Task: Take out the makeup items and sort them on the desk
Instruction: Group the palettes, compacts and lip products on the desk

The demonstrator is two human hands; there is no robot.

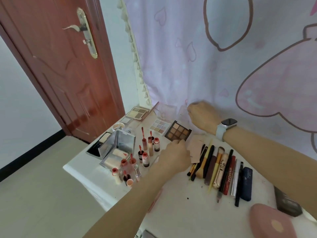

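Makeup lies sorted on the white desk (96, 179). My left hand (175, 157) reaches to the near edge of a dark nine-pan eyeshadow palette (178, 131), fingertips touching it. My right hand (203, 115), with a watch on its wrist, is curled at the back of the desk against the pink curtain (223, 66), gripping a clear item that is hard to make out. A row of brushes, pencils and mascara tubes (223, 169) lies to the right. Several lip gloss bottles (147, 148) stand at the left, beside an open mirrored compact (118, 148).
Pale palettes (137, 112) (159, 127) lie at the back of the desk. A pink pouch (272, 222) and a dark box (288, 203) sit at the near right. A brown door (60, 66) stands at the left, past the desk's edge.
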